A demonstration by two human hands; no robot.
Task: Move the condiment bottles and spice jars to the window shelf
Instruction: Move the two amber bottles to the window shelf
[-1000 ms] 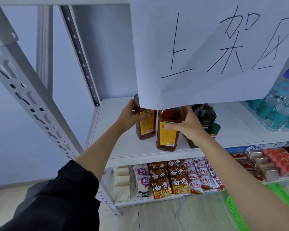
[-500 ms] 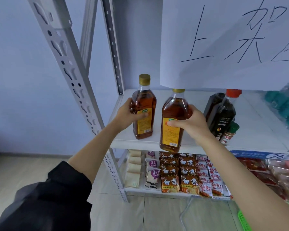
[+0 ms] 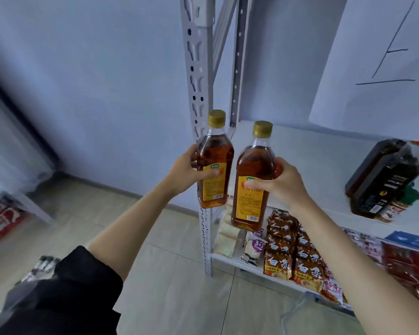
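Two amber oil bottles with gold caps and yellow labels are lifted off the white shelf (image 3: 324, 165). My left hand (image 3: 185, 175) grips the left oil bottle (image 3: 214, 163) by its body, in front of the rack's corner post. The right oil bottle (image 3: 254, 180) is slightly lower and is held at its label by my right hand (image 3: 284, 184). Both bottles are upright and close together without touching. Still standing at the shelf's right are a dark sauce bottle (image 3: 385, 177) and a small red-labelled spice jar (image 3: 394, 210).
The perforated white rack post (image 3: 198, 93) stands just behind the left bottle. A lower shelf holds rows of orange noodle packets (image 3: 293, 259) and white snack packs (image 3: 226, 238). A white paper sign (image 3: 377, 56) hangs at upper right. Tiled floor (image 3: 169, 274) spreads to the left, with red packaged goods (image 3: 0, 221) at far left.
Both bottles have come off the shelf and moved left and toward me, past the rack's edge. The view has swung left, so more floor and wall show.
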